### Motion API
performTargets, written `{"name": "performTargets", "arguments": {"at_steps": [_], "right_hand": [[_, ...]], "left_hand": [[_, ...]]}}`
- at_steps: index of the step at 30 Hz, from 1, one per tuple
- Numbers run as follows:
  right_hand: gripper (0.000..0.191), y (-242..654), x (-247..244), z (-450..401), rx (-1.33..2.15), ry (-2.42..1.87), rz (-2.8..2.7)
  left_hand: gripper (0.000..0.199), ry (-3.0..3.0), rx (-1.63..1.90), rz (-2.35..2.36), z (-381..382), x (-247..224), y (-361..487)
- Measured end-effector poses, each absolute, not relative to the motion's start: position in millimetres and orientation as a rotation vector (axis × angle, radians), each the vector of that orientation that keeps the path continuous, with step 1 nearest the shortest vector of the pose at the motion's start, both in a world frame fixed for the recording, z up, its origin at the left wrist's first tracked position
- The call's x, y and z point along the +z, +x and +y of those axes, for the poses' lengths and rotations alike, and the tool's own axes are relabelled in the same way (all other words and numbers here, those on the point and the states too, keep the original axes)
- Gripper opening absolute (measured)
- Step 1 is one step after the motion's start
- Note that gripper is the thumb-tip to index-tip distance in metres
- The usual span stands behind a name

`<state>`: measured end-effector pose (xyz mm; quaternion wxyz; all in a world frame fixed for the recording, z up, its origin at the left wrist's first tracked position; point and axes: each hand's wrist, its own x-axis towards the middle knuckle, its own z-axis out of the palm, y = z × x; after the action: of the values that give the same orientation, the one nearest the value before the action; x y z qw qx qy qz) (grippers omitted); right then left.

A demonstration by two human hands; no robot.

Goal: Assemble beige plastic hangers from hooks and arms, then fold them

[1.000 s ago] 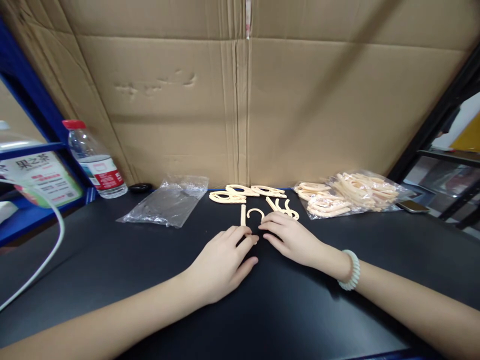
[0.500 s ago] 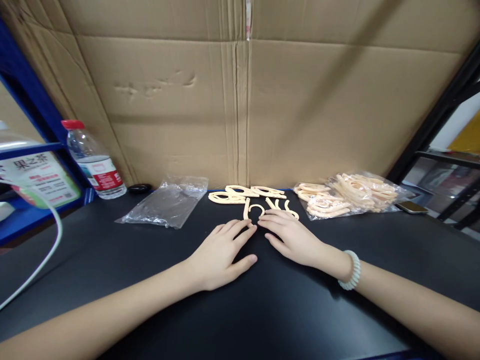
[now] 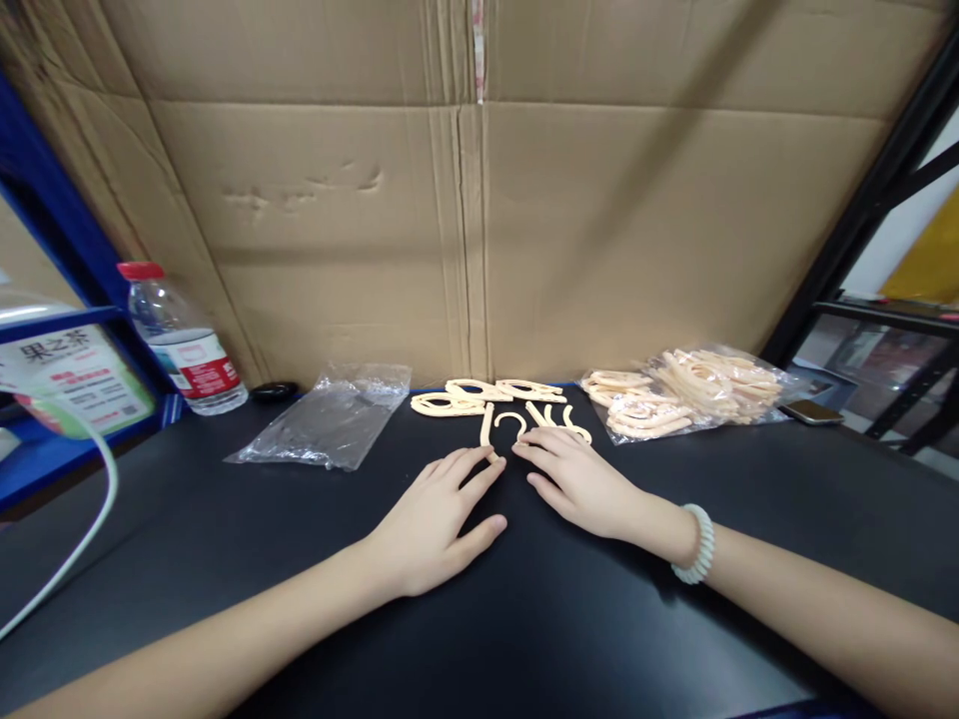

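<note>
My left hand [image 3: 431, 519] lies palm down on the black table, fingers apart, its fingertips touching the lower end of a cream plastic hanger arm [image 3: 486, 427]. Flat and spread, my right hand [image 3: 584, 479] rests with its fingertips at a cream hanger hook [image 3: 510, 424], covering the hook's lower end. More curved cream hanger pieces [image 3: 558, 417] lie just beyond the right hand, partly hidden by it. Behind them, folded cream hangers [image 3: 450, 401] are laid along the table's back edge.
Clear bags of cream hangers [image 3: 696, 394] lie at the back right, near a phone [image 3: 813, 412]. An empty-looking clear plastic bag [image 3: 322, 419] is at the back left, beside a black round object [image 3: 274, 391] and a water bottle [image 3: 196, 350]. Cardboard [image 3: 337, 230] stands behind; a white cable [image 3: 109, 489] hangs left.
The whole view has shifted slightly, with everything appearing a little lower. Both hands keep nearly the same place and pose beside the hanger pieces.
</note>
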<state>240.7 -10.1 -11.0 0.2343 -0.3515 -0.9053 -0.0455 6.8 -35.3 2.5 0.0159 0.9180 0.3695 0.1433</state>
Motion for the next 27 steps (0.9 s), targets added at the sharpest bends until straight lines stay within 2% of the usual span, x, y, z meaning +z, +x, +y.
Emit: {"name": "performTargets", "arguments": {"at_steps": [6, 10, 16, 27], "right_hand": [[0.032, 240, -8, -16, -0.196, -0.87, -2.476], [0.027, 238, -2, -25, -0.118, -0.7, -2.585], [0.028, 238, -1, -29, -0.017, -0.676, -2.597], [0.029, 237, -1, -30, -0.03, -0.676, -2.639]], "left_hand": [[0.051, 2.856, 0.505, 1.143, -36, 2, 5], [0.04, 2.837, 0.599, 1.119, -38, 4, 5], [0.027, 2.856, 0.668, 1.072, -39, 4, 6], [0.026, 2.837, 0.617, 1.061, -39, 4, 8]]}}
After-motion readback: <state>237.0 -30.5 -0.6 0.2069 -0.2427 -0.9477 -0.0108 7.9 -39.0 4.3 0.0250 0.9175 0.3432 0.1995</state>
